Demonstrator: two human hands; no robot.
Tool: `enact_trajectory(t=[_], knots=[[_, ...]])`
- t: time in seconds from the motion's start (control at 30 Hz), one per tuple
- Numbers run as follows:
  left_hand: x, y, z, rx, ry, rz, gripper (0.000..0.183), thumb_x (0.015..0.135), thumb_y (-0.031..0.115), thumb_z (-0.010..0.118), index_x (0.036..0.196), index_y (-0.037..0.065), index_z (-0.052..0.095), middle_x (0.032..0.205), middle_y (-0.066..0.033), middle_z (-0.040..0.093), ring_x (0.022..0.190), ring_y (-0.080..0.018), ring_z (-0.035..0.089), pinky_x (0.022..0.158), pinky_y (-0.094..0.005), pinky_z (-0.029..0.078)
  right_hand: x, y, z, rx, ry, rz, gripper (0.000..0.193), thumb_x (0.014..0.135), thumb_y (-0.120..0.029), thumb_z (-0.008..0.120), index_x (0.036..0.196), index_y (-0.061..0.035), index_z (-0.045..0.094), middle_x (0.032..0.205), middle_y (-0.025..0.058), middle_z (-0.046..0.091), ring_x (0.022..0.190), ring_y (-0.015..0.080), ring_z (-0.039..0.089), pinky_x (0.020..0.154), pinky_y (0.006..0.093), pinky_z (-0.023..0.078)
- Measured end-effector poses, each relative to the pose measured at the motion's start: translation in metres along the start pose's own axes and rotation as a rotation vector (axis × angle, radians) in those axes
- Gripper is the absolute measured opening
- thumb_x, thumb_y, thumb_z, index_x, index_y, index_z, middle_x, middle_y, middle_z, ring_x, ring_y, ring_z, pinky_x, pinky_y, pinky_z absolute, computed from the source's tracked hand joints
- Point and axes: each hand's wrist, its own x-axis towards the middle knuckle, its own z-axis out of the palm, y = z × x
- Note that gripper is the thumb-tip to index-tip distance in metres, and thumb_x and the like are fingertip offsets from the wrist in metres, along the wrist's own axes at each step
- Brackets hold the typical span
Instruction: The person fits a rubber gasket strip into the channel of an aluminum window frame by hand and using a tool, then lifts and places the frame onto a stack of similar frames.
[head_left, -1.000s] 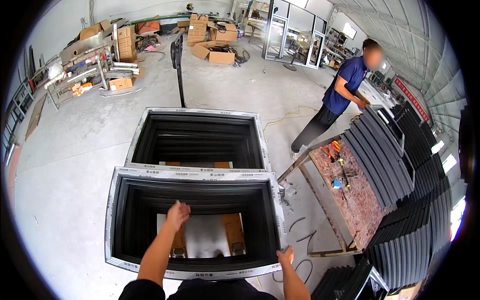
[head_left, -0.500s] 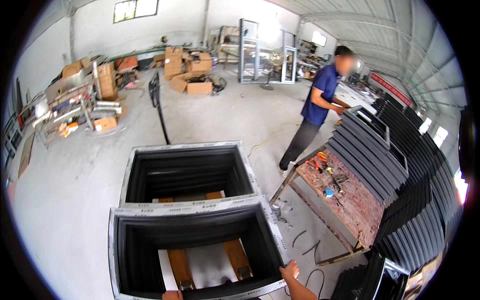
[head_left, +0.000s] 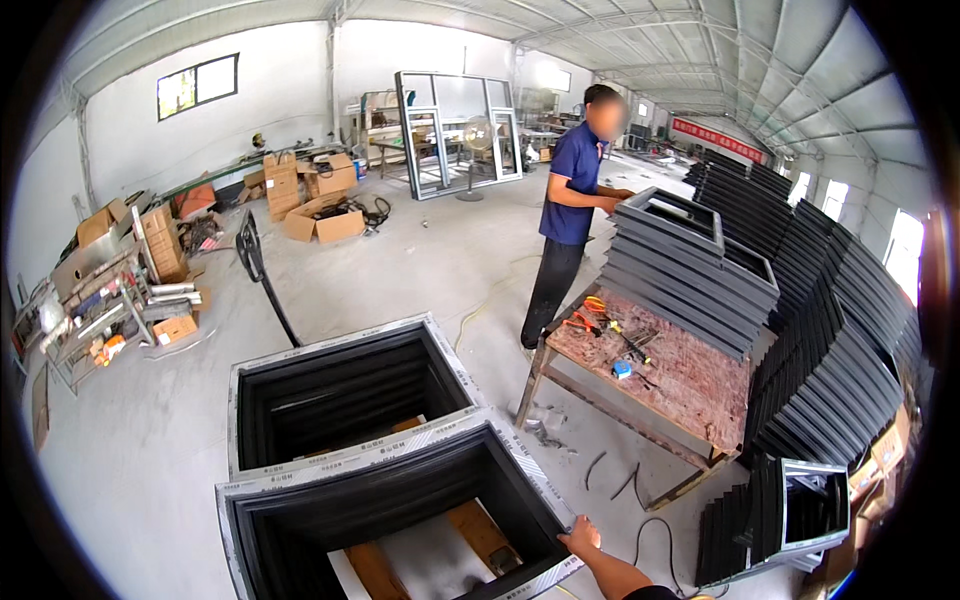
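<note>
My right hand (head_left: 583, 540) is closed on the right side of the top window frame (head_left: 350, 480) of the nearer stack, close to its near corner. This rectangular frame is dark inside, with pale printed film along its upper faces. Through its opening, wooden strips (head_left: 480, 535) and pale floor show at the bottom. My left hand is out of the picture. Just beyond, a second stack of like frames (head_left: 340, 345) touches the nearer one.
A pallet-jack handle (head_left: 262, 275) stands behind the stacks. To the right, a worktable (head_left: 690, 390) carries tools and stacked grey frames (head_left: 690, 270); a co-worker (head_left: 570, 200) stands at it. More dark frames (head_left: 830, 370) line the right side. Loose black cable (head_left: 650, 545) lies on the floor.
The view has turned to the right, bringing more of the right-hand stacks into sight. My left hand, earlier on the near edge of the frame, has left the picture. My right hand keeps its grip.
</note>
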Motion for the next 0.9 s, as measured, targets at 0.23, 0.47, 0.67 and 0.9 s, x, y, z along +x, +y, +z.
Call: enact_trajectory(t=[0.23, 0.47, 0.67, 0.9], knots=[[0.004, -0.001, 0.025, 0.032, 0.121, 0.032, 0.067, 0.095, 0.053, 0.027, 0.075, 0.006, 0.071, 0.072, -0.0189, 0.066, 0.072, -0.0414, 0.063, 0.068, -0.0503, 0.048, 0.009, 0.016, 0.001, -0.005, -0.023, 0.031, 0.072, 0.066, -0.045, 0.079, 0.114, -0.002, 0.048, 0.112, 0.0199, 0.061, 0.104, 0.0363, 0.061, 0.085, 0.0435, 0.051], [-0.015, 0.028, -0.016, -0.064, 0.166, 0.055, 0.06, 0.094, 0.048, 0.034, 0.078, 0.003, 0.071, 0.074, -0.0221, 0.065, 0.074, -0.0432, 0.062, 0.07, -0.0511, 0.047, -0.011, 0.004, 0.002, -0.038, 0.075, 0.114, 0.071, 0.066, -0.043, 0.079, 0.119, -0.007, 0.049, 0.115, 0.0165, 0.058, 0.113, 0.0333, 0.054, 0.093, 0.0472, 0.043], [-0.009, 0.036, -0.005, -0.033, 0.266, -0.035, 0.047, 0.091, 0.037, 0.044, 0.072, 0.002, 0.069, 0.074, -0.0247, 0.064, 0.07, -0.0429, 0.062, 0.067, -0.0518, 0.047, -0.023, -0.006, 0.005, -0.094, 0.27, 0.196, 0.063, 0.067, -0.044, 0.077, 0.114, -0.0105, 0.051, 0.113, 0.0118, 0.057, 0.113, 0.0289, 0.051, 0.093, 0.0455, 0.039], [-0.003, 0.024, 0.013, 0.153, 0.342, -0.001, 0.046, 0.092, 0.034, 0.045, 0.064, 0.002, 0.062, 0.066, -0.0204, 0.062, 0.059, -0.0416, 0.058, 0.054, -0.0517, 0.044, -0.029, -0.005, 0.005, -0.1, 0.258, 0.157, 0.056, 0.069, -0.038, 0.076, 0.11, -0.0086, 0.053, 0.109, 0.0116, 0.06, 0.112, 0.0278, 0.054, 0.095, 0.043, 0.038]])
